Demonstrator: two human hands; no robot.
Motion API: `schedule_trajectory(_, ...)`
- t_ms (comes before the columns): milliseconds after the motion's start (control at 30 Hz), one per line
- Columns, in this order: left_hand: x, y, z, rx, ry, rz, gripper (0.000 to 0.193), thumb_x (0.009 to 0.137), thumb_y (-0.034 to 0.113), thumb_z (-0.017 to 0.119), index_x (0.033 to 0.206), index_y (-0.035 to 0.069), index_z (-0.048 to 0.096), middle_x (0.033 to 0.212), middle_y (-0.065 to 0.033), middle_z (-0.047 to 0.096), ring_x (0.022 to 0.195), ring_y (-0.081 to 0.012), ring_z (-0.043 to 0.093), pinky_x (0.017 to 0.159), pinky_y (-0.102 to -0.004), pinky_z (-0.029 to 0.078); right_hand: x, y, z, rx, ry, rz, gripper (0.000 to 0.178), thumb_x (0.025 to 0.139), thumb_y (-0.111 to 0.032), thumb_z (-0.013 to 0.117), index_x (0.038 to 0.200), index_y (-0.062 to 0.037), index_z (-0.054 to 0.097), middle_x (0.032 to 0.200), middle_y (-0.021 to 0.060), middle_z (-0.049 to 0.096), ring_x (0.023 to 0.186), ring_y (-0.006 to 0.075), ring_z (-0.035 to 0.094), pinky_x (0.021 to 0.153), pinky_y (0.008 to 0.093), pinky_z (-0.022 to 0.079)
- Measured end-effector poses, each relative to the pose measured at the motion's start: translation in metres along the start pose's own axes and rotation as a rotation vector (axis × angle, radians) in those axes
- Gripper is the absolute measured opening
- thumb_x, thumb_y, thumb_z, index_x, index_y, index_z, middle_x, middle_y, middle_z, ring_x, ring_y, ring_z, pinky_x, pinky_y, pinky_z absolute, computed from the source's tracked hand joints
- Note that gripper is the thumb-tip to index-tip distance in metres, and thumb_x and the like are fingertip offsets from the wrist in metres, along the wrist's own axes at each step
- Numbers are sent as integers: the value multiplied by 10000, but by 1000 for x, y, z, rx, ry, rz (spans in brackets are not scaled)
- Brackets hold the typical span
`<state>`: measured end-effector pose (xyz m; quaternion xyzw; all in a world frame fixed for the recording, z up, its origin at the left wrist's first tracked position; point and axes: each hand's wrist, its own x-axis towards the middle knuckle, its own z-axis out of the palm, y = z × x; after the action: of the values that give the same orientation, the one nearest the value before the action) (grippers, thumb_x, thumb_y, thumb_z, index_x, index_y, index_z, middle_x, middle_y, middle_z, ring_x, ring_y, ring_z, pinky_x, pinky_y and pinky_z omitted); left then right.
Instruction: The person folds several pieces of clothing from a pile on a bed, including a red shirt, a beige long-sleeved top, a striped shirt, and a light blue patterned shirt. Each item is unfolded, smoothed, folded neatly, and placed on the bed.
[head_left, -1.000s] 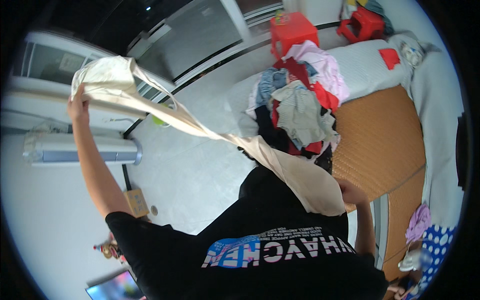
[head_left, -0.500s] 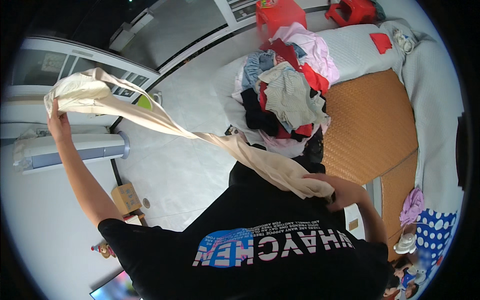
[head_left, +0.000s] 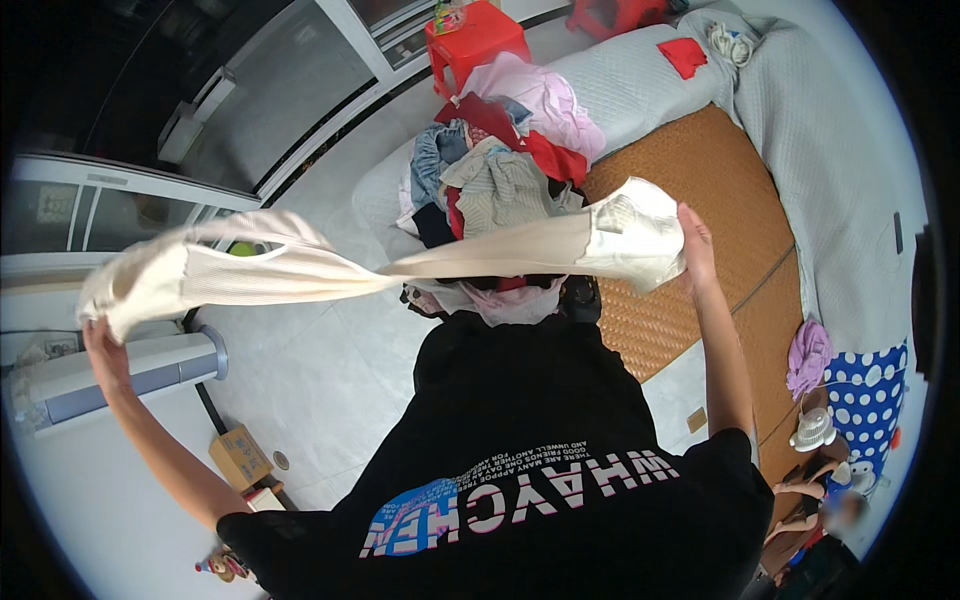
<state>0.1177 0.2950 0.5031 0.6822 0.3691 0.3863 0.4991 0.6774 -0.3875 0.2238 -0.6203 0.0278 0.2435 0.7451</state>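
My left hand (head_left: 108, 358) held one end of a cream ribbed garment (head_left: 430, 266) and my right hand (head_left: 698, 245) the other, spreading it in midair with a twist near its middle. Beyond it, a heap of clothes (head_left: 500, 182) lay on a grey quilted cover (head_left: 620, 85), beside a brown woven mat (head_left: 740, 208) and near a red plastic stool (head_left: 482, 45).

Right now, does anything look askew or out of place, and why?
The cream garment looks askew: its middle is twisted between the left hand and right hand. A red cloth may be out of place, lying on the sofa apart from the piled clothes.
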Motion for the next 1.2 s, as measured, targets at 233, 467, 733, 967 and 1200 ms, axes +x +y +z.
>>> schedule_trajectory(233, -45, -96, 65, -199, 35, -298, 473, 973, 308, 393, 1345, 20, 446, 1345, -114, 510, 1244, -249, 488, 1035, -384, 408, -3, -9, -18, -127, 47, -203, 267, 971, -279, 545, 1072, -46, 631, 923, 23, 652, 798, 81, 593, 720, 240, 490)
schedule_trajectory(467, -73, -127, 82, -115, 33, -367, 429, 961, 310, 438, 1288, 38, 494, 1253, -79, 563, 1132, -225, 556, 945, -370, 462, -22, -18, -42, -271, -298, 86, 191, 920, -68, 525, 1079, -53, 630, 926, 25, 632, 755, 99, 591, 665, 238, 480)
schedule_trajectory(733, -78, -126, 102, -246, 80, -454, 577, 948, 476, 474, 1322, 38, 443, 1281, -109, 542, 1137, -258, 559, 958, -388, 467, -52, -12, -49, -303, -642, 491, 498, 785, 32, 534, 1281, -3, 525, 1150, 135, 601, 1082, 176, 566, 901, 290, 460)
schedule_trajectory(967, -78, -116, 102, -203, 95, -460, 616, 947, 490, 462, 1352, 29, 414, 1334, -132, 502, 1186, -273, 532, 992, -405, 451, -87, -1, -11, -1390, -641, 22, 533, 749, 120, 578, 1233, -100, 541, 1169, 117, 633, 1123, 284, 585, 917, 349, 487)
schedule_trajectory(1200, -62, -128, 78, -173, 256, -406, 579, 967, 476, 422, 1362, 52, 395, 1323, -122, 507, 1173, -300, 531, 973, -424, 466, -76, 18, -17, -1600, -643, -659, 374, 795, -53, 601, 1167, -74, 570, 1232, 142, 595, 1187, 282, 548, 970, 373, 475)
